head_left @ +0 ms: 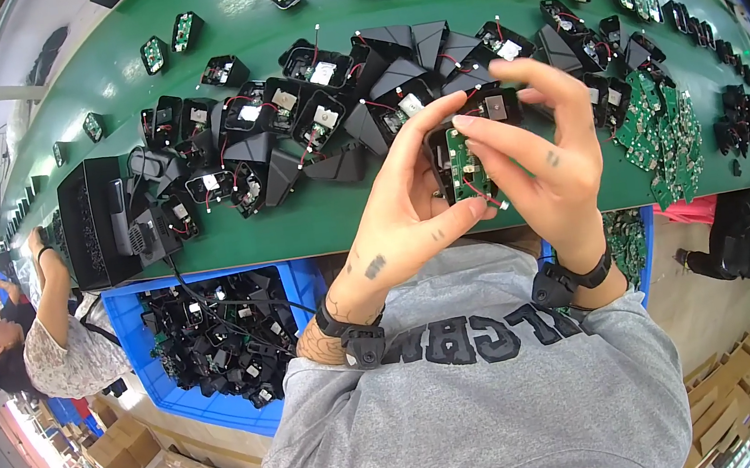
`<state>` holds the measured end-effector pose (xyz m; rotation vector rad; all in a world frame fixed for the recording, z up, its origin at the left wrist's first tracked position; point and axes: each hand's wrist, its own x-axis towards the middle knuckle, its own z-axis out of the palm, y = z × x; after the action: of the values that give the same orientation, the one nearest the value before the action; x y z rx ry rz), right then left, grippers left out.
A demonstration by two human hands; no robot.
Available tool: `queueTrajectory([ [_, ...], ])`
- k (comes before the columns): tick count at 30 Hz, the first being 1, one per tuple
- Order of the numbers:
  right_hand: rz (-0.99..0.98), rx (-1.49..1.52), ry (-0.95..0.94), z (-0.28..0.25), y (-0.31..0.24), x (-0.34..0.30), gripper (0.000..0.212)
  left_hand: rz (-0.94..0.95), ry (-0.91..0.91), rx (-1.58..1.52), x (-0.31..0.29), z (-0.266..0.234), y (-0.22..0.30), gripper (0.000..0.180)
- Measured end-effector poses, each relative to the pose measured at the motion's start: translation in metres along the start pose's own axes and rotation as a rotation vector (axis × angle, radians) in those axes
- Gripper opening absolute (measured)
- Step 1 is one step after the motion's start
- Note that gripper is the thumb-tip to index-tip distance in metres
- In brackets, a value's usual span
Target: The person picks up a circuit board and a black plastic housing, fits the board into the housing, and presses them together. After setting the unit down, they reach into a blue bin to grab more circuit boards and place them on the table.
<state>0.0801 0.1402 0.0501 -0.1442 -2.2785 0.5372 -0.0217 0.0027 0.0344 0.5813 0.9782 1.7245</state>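
Observation:
Both hands are raised over the table's near edge, around one small part. My left hand [403, 197] is curved around a black plastic housing [437, 152], thumb at its lower end and fingers along its far side. At the housing's open face sits a green circuit board [461, 166], with a thin red wire and a white connector hanging near its lower end. My right hand [553, 149] pinches the top of this board between thumb and a finger, other fingers raised. The fingers partly hide the housing, so how deep the board sits cannot be made out.
Beyond my hands, many wired black housings [322, 120] lie piled on the green table [255, 41]. Loose circuit boards [664, 139] are heaped at right. A black bin [76, 226] stands left. Blue crates [144, 387] sit below the edge. A person [67, 341] works at left.

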Motion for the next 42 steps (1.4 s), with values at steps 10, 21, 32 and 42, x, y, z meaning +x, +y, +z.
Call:
queueTrajectory([
  [10,0.660,1.050,-0.284,0.033,0.003,-0.010,0.046,0.140,0.075,0.196,-0.010,-0.012,0.004,0.087],
  [21,0.650,1.196,-0.162,0.077,0.021,-0.032,0.045,0.193,0.101,0.427,-0.021,-0.014,0.006,0.077],
  [32,0.510,1.337,-0.227,0.086,0.007,-0.018,0.041,0.182,0.103,0.529,-0.046,-0.018,0.024,0.062],
  [42,0.298,1.268,-0.260,0.073,-0.033,-0.019,0.042,0.413,0.022,0.770,-0.093,-0.014,0.039,0.061],
])
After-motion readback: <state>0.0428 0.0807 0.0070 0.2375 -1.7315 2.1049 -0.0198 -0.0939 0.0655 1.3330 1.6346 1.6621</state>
